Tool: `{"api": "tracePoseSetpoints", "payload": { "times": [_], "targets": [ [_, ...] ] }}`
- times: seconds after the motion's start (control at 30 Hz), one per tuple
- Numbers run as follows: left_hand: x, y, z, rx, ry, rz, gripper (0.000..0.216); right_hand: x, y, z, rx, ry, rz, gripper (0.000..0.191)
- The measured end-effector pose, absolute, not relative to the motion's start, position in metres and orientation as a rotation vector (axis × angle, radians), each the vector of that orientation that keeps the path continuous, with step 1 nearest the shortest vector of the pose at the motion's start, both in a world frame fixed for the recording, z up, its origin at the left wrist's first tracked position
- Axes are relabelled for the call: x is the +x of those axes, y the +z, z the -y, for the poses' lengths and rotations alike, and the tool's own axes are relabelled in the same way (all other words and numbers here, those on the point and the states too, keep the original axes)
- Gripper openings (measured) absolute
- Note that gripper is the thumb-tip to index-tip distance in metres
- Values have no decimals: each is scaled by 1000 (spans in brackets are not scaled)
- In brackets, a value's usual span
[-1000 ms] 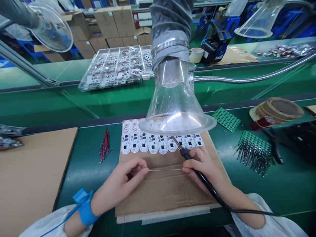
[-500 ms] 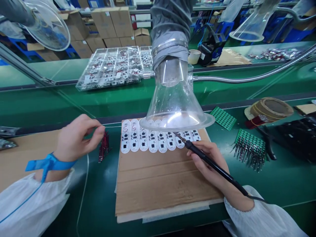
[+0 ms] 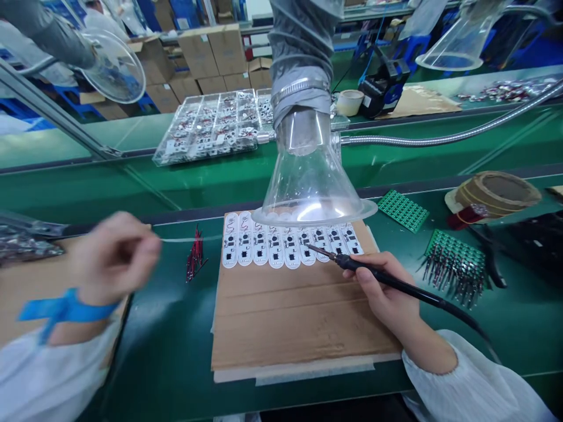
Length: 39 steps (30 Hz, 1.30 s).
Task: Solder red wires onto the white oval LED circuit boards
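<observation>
Circuit boards (image 3: 292, 247) lie on cardboard (image 3: 281, 322), wires (image 3: 196, 258) to their left, a parts tray (image 3: 206, 153) behind.

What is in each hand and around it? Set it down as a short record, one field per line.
Left hand: raised left of the cardboard, blurred; grip unclear
Strand: thin pale strand running from beside the left hand toward the boards
Right hand: fingers around a soldering iron
Iron tip: at the board row; contact unclear
Boards: white circuit boards side by side on cardboard
Overhead: clear hood, partly covering the view of the row
Left of cardboard: red wires
Right of cardboard: green circuit boards
</observation>
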<state>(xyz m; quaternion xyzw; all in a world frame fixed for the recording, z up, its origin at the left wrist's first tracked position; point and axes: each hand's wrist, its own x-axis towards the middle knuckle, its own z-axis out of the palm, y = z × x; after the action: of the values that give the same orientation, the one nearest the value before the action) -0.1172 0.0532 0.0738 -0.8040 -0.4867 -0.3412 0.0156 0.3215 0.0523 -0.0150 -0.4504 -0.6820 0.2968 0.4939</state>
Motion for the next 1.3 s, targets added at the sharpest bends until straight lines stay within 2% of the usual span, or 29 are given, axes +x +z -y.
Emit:
{"api": "tracePoseSetpoints", "payload": {
  "times": [0.07, 0.23, 0.37, 1.3],
  "targets": [
    [-102, 59, -57, -2566, -1184, 1367, 13, 320, -16, -54, -1072, 766, 1594, 12],
    [-66, 15, -73, -2702, -1221, 1305, 14, 312, -16, -55, -1107, 888, 1509, 13],
    [-61, 0, -78, -2738, -1362, 1256, 13, 308, -19, -54, -1124, 919, 1499, 13],
    [-58, -2, -77, -2847, -1135, 1264, 11, 311, -15, -54, -1076, 919, 1622, 11]
  ]
}}
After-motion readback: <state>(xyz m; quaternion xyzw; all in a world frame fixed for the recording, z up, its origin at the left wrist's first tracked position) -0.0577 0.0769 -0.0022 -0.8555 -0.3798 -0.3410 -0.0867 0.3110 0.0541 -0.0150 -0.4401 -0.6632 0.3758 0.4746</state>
